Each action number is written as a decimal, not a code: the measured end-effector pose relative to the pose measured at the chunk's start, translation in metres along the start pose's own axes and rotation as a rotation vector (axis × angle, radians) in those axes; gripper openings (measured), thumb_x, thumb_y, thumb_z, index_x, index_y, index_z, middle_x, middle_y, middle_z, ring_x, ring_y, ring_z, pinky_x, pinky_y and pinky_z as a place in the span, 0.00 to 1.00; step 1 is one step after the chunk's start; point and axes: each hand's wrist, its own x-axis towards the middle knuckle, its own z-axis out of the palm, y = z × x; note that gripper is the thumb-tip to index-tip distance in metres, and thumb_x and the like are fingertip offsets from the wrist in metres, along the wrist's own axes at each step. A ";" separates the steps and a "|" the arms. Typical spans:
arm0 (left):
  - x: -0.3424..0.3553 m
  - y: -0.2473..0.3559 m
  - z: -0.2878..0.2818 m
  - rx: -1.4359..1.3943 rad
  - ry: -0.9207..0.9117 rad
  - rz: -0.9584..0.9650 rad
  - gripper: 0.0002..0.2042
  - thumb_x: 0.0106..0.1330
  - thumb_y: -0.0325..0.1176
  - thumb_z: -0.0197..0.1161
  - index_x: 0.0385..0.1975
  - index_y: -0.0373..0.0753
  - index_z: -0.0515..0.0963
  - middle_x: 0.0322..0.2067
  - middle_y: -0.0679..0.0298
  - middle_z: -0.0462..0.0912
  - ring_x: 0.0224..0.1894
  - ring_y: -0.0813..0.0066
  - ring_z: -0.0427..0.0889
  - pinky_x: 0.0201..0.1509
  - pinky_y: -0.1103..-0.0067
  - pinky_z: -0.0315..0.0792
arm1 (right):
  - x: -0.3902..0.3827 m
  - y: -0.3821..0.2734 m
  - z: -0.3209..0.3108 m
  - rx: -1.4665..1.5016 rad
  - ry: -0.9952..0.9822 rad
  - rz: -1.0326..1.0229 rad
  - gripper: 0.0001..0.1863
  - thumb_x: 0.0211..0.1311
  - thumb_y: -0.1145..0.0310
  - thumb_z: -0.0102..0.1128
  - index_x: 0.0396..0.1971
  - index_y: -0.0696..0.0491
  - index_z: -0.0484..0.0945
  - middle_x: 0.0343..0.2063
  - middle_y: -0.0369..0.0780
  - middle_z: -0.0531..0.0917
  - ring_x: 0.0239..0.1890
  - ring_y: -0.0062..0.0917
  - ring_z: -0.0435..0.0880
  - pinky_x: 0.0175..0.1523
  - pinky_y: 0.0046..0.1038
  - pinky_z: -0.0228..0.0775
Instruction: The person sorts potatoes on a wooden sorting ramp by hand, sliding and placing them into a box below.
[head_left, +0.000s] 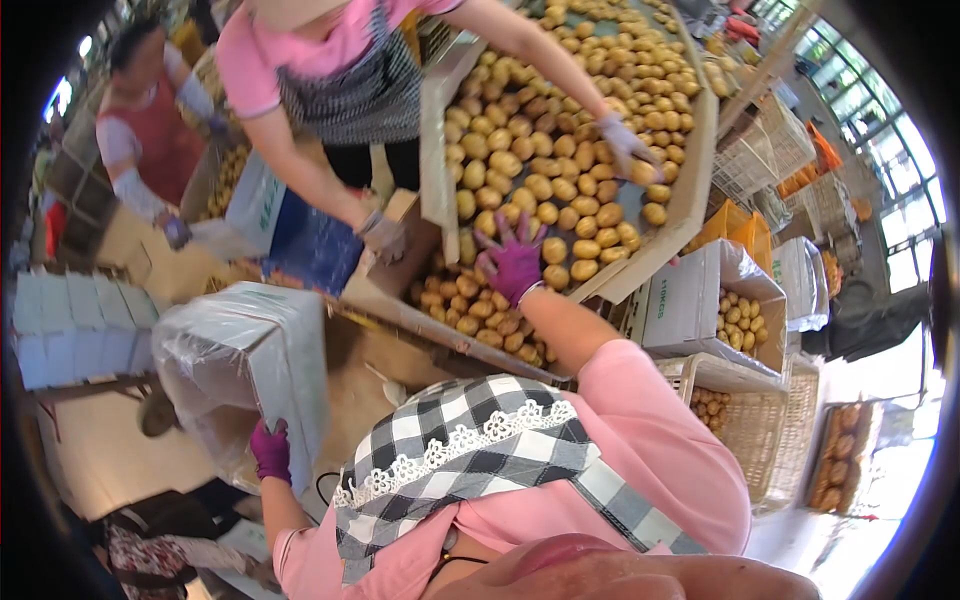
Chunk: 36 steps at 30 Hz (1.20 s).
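Note:
My right hand (513, 262), in a purple glove, reaches out over a long wooden sorting tray (690, 190) full of yellow-brown oval fruits (520, 150). Its fingers are spread and rest on the fruits at the tray's near end, and I see nothing held in it. My left hand (270, 450), also in a purple glove, grips the lower edge of a white carton (270, 345) lined with a clear plastic bag. The carton is tilted and looks empty inside.
Across the tray a person in a pink shirt and checked apron has one grey-gloved hand (625, 145) on the fruits and the other (382, 235) on a cardboard box. Another person (140, 130) works far left. A carton of fruits (735, 315) and wicker baskets (745, 430) stand at the right.

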 end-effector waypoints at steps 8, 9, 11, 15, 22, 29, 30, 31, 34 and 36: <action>-0.016 0.034 -0.034 0.405 -0.186 0.166 0.19 0.51 0.40 0.70 0.34 0.31 0.79 0.22 0.60 0.81 0.24 0.74 0.77 0.29 0.74 0.72 | -0.005 -0.028 -0.036 0.119 -0.024 0.021 0.23 0.63 0.48 0.42 0.58 0.29 0.69 0.68 0.35 0.55 0.71 0.49 0.40 0.66 0.64 0.22; -0.039 0.108 -0.036 0.186 -0.287 0.140 0.21 0.49 0.42 0.70 0.35 0.30 0.79 0.22 0.56 0.81 0.24 0.70 0.79 0.30 0.73 0.73 | -0.009 -0.019 -0.037 0.105 -0.035 0.042 0.23 0.63 0.48 0.42 0.58 0.29 0.70 0.68 0.35 0.55 0.71 0.49 0.40 0.66 0.64 0.23; -0.040 0.109 -0.049 0.235 -0.291 0.117 0.20 0.49 0.41 0.70 0.35 0.30 0.79 0.23 0.55 0.81 0.24 0.69 0.79 0.30 0.72 0.73 | -0.009 -0.033 -0.043 0.141 -0.017 0.039 0.23 0.63 0.48 0.43 0.58 0.30 0.70 0.68 0.36 0.56 0.71 0.48 0.40 0.66 0.64 0.23; -0.034 0.069 -0.039 0.141 -0.215 0.093 0.18 0.49 0.36 0.69 0.36 0.29 0.79 0.26 0.53 0.83 0.27 0.67 0.81 0.32 0.72 0.73 | -0.009 -0.037 -0.046 0.167 -0.006 0.041 0.22 0.63 0.49 0.43 0.57 0.30 0.70 0.67 0.36 0.57 0.71 0.48 0.41 0.66 0.63 0.23; -0.032 0.073 -0.033 -0.007 0.134 0.086 0.16 0.50 0.33 0.69 0.35 0.30 0.77 0.26 0.57 0.82 0.27 0.68 0.80 0.33 0.72 0.72 | -0.009 -0.038 -0.037 0.241 0.077 0.059 0.22 0.59 0.50 0.47 0.54 0.33 0.74 0.67 0.36 0.58 0.70 0.47 0.42 0.65 0.66 0.23; -0.010 0.167 0.080 0.329 -0.198 0.307 0.17 0.56 0.42 0.63 0.40 0.37 0.77 0.34 0.47 0.81 0.38 0.50 0.80 0.42 0.63 0.73 | -0.006 -0.039 -0.039 0.141 0.003 0.082 0.22 0.62 0.49 0.44 0.56 0.30 0.71 0.67 0.36 0.57 0.70 0.48 0.41 0.65 0.66 0.24; -0.006 0.174 0.106 0.431 -0.276 0.289 0.17 0.57 0.44 0.61 0.38 0.37 0.79 0.36 0.46 0.81 0.40 0.48 0.79 0.45 0.61 0.72 | -0.005 -0.042 -0.040 0.145 0.007 0.089 0.22 0.62 0.49 0.44 0.56 0.30 0.71 0.67 0.36 0.57 0.70 0.48 0.41 0.65 0.66 0.24; -0.007 0.186 0.130 0.457 -0.420 0.362 0.16 0.57 0.44 0.59 0.37 0.38 0.79 0.35 0.48 0.81 0.41 0.48 0.80 0.45 0.61 0.73 | -0.004 -0.042 -0.040 0.167 0.013 0.083 0.22 0.61 0.49 0.45 0.56 0.30 0.72 0.67 0.36 0.57 0.70 0.49 0.41 0.65 0.66 0.24; 0.004 0.130 0.253 0.576 -0.915 0.835 0.14 0.57 0.41 0.58 0.39 0.43 0.80 0.36 0.50 0.82 0.40 0.53 0.81 0.44 0.63 0.74 | 0.001 -0.060 -0.049 0.183 0.031 0.026 0.22 0.61 0.50 0.46 0.55 0.31 0.73 0.67 0.37 0.58 0.70 0.49 0.42 0.65 0.66 0.24; -0.017 0.184 0.263 0.626 -1.083 1.095 0.14 0.57 0.40 0.57 0.40 0.43 0.80 0.36 0.51 0.82 0.40 0.54 0.81 0.44 0.64 0.74 | -0.006 -0.046 -0.044 0.175 0.020 0.068 0.22 0.60 0.50 0.47 0.55 0.31 0.73 0.66 0.37 0.58 0.70 0.50 0.43 0.65 0.66 0.24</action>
